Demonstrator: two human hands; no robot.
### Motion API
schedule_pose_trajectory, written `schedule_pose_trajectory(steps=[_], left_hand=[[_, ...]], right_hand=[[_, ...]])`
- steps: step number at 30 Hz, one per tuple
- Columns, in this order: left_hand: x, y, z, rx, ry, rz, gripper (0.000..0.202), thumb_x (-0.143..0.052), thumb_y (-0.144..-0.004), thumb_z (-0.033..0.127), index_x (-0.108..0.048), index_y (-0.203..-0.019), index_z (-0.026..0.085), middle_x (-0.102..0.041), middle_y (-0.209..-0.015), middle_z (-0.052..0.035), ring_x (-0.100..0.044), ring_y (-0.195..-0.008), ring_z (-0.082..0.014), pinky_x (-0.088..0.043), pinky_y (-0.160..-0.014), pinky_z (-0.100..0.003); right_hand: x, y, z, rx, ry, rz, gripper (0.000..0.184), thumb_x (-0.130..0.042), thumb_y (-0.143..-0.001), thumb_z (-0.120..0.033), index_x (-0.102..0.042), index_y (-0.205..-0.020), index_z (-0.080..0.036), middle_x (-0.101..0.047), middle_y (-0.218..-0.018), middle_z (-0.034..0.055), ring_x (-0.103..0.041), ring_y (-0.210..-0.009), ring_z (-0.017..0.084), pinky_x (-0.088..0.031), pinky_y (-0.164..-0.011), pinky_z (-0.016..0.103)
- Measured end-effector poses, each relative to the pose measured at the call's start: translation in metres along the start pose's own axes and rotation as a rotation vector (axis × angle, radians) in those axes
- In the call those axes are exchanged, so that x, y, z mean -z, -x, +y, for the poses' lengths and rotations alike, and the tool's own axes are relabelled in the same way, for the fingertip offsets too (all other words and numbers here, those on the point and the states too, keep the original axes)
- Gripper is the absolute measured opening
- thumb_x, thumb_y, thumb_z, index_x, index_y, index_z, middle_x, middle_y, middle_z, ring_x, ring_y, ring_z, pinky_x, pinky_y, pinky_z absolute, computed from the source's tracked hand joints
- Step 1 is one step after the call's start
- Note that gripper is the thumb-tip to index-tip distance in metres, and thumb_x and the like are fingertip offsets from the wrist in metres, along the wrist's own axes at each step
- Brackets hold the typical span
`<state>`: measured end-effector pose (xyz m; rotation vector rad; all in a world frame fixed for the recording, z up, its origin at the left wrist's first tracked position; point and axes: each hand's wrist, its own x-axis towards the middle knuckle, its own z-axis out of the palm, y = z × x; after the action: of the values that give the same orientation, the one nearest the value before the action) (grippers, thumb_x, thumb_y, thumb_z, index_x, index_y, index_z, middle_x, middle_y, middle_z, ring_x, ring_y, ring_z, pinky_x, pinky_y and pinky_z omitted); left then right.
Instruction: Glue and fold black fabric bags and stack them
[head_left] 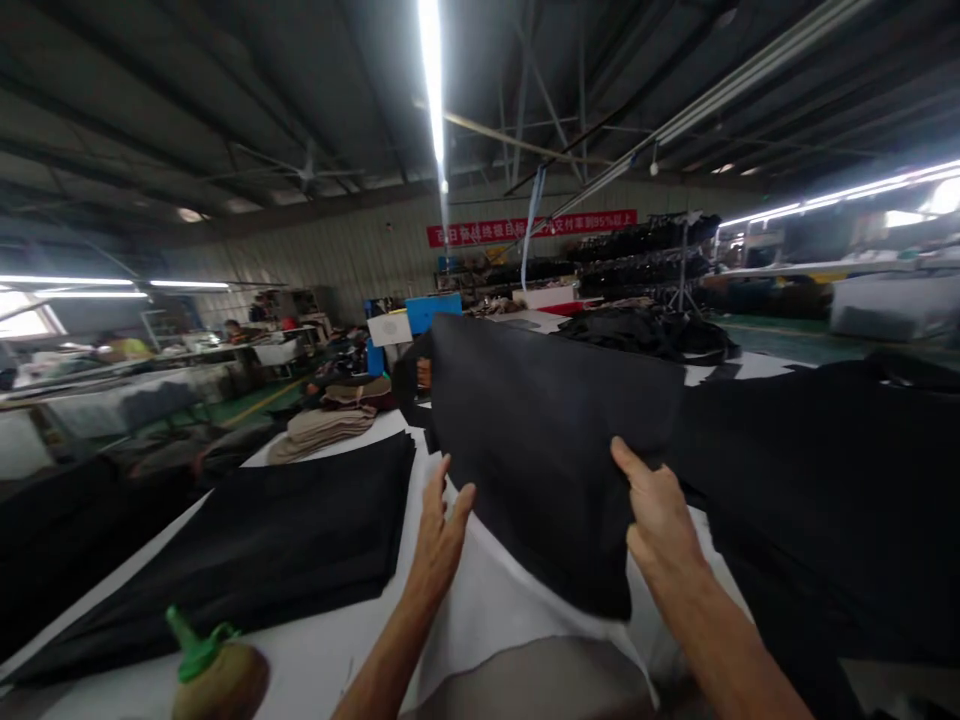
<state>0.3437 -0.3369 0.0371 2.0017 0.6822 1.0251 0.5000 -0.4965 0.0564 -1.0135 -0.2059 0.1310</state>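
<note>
My right hand (660,515) pinches a black cloth piece (551,450) by its lower right edge, thumb on the near face and fingers hidden behind it, so the piece stands lifted and tilted above the white table (315,660). My left hand (439,535) is spread open, fingers apart, flat near the cloth's lower left edge; I cannot tell whether the fingertips touch it. Below the grip, the cloth's bottom corner hangs over a white sheet (495,600) lying on the table between my forearms. Left of the open hand lies a flat stack of black fabric (255,550), apart from the lifted piece. Right of the grip, a larger heap of black fabric (832,500) covers the table. Near my left forearm, at the table's near edge, stands a brown bottle with a green cap (214,670). Beyond the left stack sit folded tan pieces (322,428).
</note>
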Motion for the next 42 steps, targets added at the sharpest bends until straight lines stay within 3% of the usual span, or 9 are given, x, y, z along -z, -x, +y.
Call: schedule_pose_trajectory(steps=[4,11,20,28,30,33,36,39,42], left_hand=[[-0.022,-0.016,-0.017,-0.027,-0.135,0.055,0.057,-0.048,-0.083,0.038,-0.038,-0.133,0.012,-0.037,-0.142,-0.0135,-0.027,-0.135,-0.0251,-0.018,-0.113,-0.044],[-0.029,0.014,-0.082,0.09,-0.358,-0.095,0.055,-0.053,-0.079,0.033,-0.042,-0.128,0.009,-0.046,-0.132,-0.0197,-0.041,-0.126,-0.0303,-0.034,-0.104,-0.048],[-0.028,0.039,-0.1,-0.047,-0.572,-0.27,0.038,-0.056,-0.081,0.027,-0.057,-0.118,0.019,-0.05,-0.13,-0.0129,-0.042,-0.124,-0.0294,-0.031,-0.104,-0.049],[0.008,0.069,-0.086,-0.193,-0.544,-0.298,0.023,-0.055,-0.083,0.026,-0.064,-0.104,0.024,-0.059,-0.119,-0.0062,-0.047,-0.12,-0.0266,-0.037,-0.101,-0.048],[0.032,0.086,-0.078,-0.255,-0.526,-0.134,0.02,-0.049,-0.087,0.027,-0.063,-0.1,0.022,-0.061,-0.112,-0.0059,-0.052,-0.113,-0.0228,-0.04,-0.099,-0.045],[0.078,0.111,-0.072,-0.314,-0.573,0.421,0.021,-0.055,-0.085,0.031,-0.061,-0.1,0.017,-0.061,-0.104,-0.0087,-0.055,-0.105,-0.0242,-0.041,-0.096,-0.046],[0.119,0.123,-0.079,-0.209,-0.632,0.732,0.058,-0.065,-0.075,0.043,-0.051,-0.12,0.01,-0.052,-0.121,-0.0155,-0.047,-0.117,-0.0314,-0.038,-0.099,-0.05],[0.141,0.12,-0.092,-0.014,-0.664,0.733,0.09,-0.064,-0.067,0.057,-0.035,-0.136,0.007,-0.039,-0.136,-0.0205,-0.039,-0.125,-0.0368,-0.038,-0.099,-0.051],[0.148,0.109,-0.099,0.172,-0.715,0.633,0.098,-0.061,-0.065,0.061,-0.029,-0.139,0.006,-0.038,-0.137,-0.0219,-0.036,-0.126,-0.0389,-0.032,-0.104,-0.053]], right_hand=[[0.019,-0.01,0.022,-0.184,-0.158,0.137,0.044,-0.063,-0.07,-0.037,-0.056,-0.11,-0.019,-0.068,-0.109,0.0037,-0.06,-0.107,0.02,-0.055,-0.083,0.033],[0.081,0.036,0.071,-0.561,-0.116,-0.013,0.027,-0.072,-0.066,-0.02,-0.058,-0.088,-0.02,-0.072,-0.083,0.0048,-0.069,-0.084,0.025,-0.058,-0.073,0.04],[0.123,0.053,0.035,-0.804,0.27,-0.365,0.031,-0.074,-0.071,-0.036,-0.061,-0.089,-0.014,-0.071,-0.087,0.0101,-0.069,-0.069,0.019,-0.053,-0.049,0.023],[0.14,0.075,0.024,-0.547,0.643,-0.558,0.044,-0.063,-0.071,-0.057,-0.069,-0.088,-0.017,-0.069,-0.071,0.0053,-0.061,-0.049,0.014,-0.045,-0.041,0.022],[0.144,0.086,0.029,-0.558,0.644,-0.617,0.041,-0.058,-0.076,-0.055,-0.069,-0.09,-0.018,-0.069,-0.072,0.0052,-0.062,-0.052,0.014,-0.047,-0.045,0.023],[0.149,0.099,0.036,-0.5,0.717,-0.638,0.038,-0.05,-0.084,-0.051,-0.069,-0.096,-0.019,-0.071,-0.078,0.0068,-0.067,-0.061,0.018,-0.053,-0.053,0.026],[0.137,0.108,0.041,-0.074,0.88,-0.661,0.033,-0.046,-0.089,-0.043,-0.065,-0.108,-0.024,-0.07,-0.105,0.0072,-0.066,-0.094,0.022,-0.054,-0.08,0.032],[0.105,0.118,0.053,0.449,1.043,-0.899,0.038,-0.051,-0.088,-0.036,-0.055,-0.124,-0.025,-0.057,-0.129,0.0063,-0.052,-0.117,0.023,-0.045,-0.097,0.04],[0.072,0.128,0.072,0.618,1.179,-1.171,0.05,-0.057,-0.085,-0.038,-0.049,-0.131,-0.022,-0.05,-0.136,0.0074,-0.045,-0.124,0.029,-0.039,-0.101,0.051]])
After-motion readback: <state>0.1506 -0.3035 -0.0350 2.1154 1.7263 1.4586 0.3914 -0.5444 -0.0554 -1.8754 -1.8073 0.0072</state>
